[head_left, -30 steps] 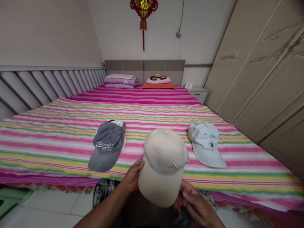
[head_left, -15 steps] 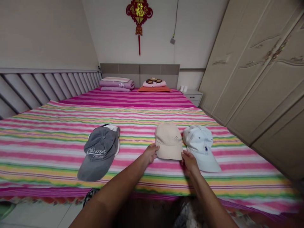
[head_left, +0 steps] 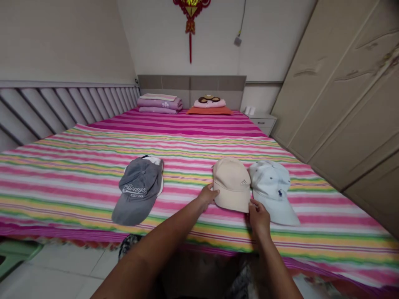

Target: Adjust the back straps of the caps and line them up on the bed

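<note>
One beige cap: on the bed, crown up, brim toward the person; a small dark mark on its front; between the two hands.
Left hand: at the left side of the beige cap's brim; thumb on top, the other fingers partly hidden; fingers pinching the brim edge.
Right hand: at the brim's right front corner; thumb and fingers drawn together, pinching that corner.
Pale blue cap: just to the right of the beige cap, their crowns seeming to touch; a small dark logo on its front; brim toward the person, angled right.
Grey cap: well apart on the left; white lettering on its front; a white cap shows from beneath it.
Bed's far end: folded purple bedding on the left; an orange pillow with a pink item on it, to the right; headboard behind.
Right of the bed: nightstand; wardrobe.
Lower left: green stool on the tiled floor.
</note>
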A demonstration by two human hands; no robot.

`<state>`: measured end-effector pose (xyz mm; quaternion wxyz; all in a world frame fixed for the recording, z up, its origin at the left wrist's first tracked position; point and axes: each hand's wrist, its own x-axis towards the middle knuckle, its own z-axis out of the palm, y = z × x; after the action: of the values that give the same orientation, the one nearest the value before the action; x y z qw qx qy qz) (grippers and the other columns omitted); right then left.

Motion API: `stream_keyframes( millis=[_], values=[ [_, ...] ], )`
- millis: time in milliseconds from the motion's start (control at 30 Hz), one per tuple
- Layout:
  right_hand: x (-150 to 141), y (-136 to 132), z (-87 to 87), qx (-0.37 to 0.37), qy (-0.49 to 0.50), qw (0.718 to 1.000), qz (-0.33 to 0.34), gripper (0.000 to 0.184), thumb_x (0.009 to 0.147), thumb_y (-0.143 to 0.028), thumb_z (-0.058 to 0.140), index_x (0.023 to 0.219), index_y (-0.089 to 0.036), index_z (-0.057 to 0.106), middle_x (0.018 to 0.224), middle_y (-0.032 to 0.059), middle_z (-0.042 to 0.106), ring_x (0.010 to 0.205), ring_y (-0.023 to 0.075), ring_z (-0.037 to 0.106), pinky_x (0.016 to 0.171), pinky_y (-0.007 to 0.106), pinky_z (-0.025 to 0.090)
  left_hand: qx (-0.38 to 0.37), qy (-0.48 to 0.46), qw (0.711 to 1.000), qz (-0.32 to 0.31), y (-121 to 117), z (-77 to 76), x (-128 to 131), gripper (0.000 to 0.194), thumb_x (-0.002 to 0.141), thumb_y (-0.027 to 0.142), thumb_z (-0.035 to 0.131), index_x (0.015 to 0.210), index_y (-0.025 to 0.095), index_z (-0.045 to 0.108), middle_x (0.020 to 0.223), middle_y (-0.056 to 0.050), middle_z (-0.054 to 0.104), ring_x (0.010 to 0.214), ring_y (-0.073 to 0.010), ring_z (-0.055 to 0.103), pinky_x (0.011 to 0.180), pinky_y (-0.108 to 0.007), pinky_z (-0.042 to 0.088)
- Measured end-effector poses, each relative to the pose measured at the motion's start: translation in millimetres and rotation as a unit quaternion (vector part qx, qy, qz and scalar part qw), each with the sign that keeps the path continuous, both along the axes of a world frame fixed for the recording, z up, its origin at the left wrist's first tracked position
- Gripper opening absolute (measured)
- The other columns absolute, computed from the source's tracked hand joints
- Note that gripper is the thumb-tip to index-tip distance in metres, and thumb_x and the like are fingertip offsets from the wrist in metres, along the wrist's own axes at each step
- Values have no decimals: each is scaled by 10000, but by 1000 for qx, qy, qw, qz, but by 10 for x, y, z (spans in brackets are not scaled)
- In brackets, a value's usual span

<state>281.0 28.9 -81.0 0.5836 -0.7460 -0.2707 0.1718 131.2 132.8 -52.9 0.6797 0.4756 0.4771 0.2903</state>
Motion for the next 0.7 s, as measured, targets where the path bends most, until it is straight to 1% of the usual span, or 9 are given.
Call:
stream_keyframes(
  millis=[67,133,233,333,433,533,600,633,700],
  values=[
    [-17,-33,10,-17,6,1000,-8,378,630,-363,517,884,-109,635,528,12,591,471,167,509,471,276,404,23,33,999,-12,-10,15,-9,588,720,202,567,1280,157,390,1053,-127,610,746,-175,598,592,-275,489],
    [-37,-67,25,-31,9,999,-16,383,627,-358,513,887,-102,630,592,31,604,498,168,507,489,280,406,51,75,996,-23,-20,31,-56,552,694,204,583,1228,132,464,947,-126,644,719,-200,604,601,-305,480],
    [-56,-121,44,-47,21,998,-24,398,622,-361,511,900,-92,605,677,53,599,558,180,520,525,293,418,114,139,984,-18,-68,58,-245,371,610,201,644,968,105,648,806,-118,662,803,-256,596,714,-347,446],
    [-83,-206,48,-74,-2,996,-43,389,615,-380,534,885,-104,589,676,49,571,599,202,526,575,325,423,180,177,968,16,-189,70,-604,267,551,224,683,808,149,685,795,-80,665,908,-253,562,828,-324,390],
    [-155,-352,29,-94,-72,991,-59,333,626,-412,543,815,-141,584,685,50,571,642,224,536,628,348,419,213,190,956,65,-360,44,-1114,265,562,247,669,819,183,676,758,-35,658,816,-205,568,793,-291,402],
    [-265,-522,-23,-82,-103,991,-20,311,647,-441,520,794,-170,569,701,54,599,651,235,554,625,348,427,213,192,946,151,-526,-3,-1701,194,629,247,606,801,171,653,658,-16,619,656,-152,548,635,-240,422],
    [-343,-613,-73,-86,-115,990,14,317,648,-462,519,789,-182,568,679,52,613,632,241,564,597,345,432,204,190,932,231,-623,-29,-2077,198,695,280,535,816,149,622,556,7,548,533,-120,495,520,-216,389],
    [-383,-645,-98,-88,-118,989,29,323,649,-474,517,787,-186,570,663,49,617,621,243,568,581,342,434,200,176,917,298,-665,-40,-2245,200,712,296,521,816,147,604,538,22,517,502,-103,470,491,-202,372],
    [-468,-685,-138,-90,-113,988,62,332,648,-489,514,787,-194,574,642,44,625,613,245,581,567,336,439,162,74,856,486,-728,-61,-2518,172,666,255,588,801,150,571,542,48,489,479,-74,450,467,-172,356]
  ],
)
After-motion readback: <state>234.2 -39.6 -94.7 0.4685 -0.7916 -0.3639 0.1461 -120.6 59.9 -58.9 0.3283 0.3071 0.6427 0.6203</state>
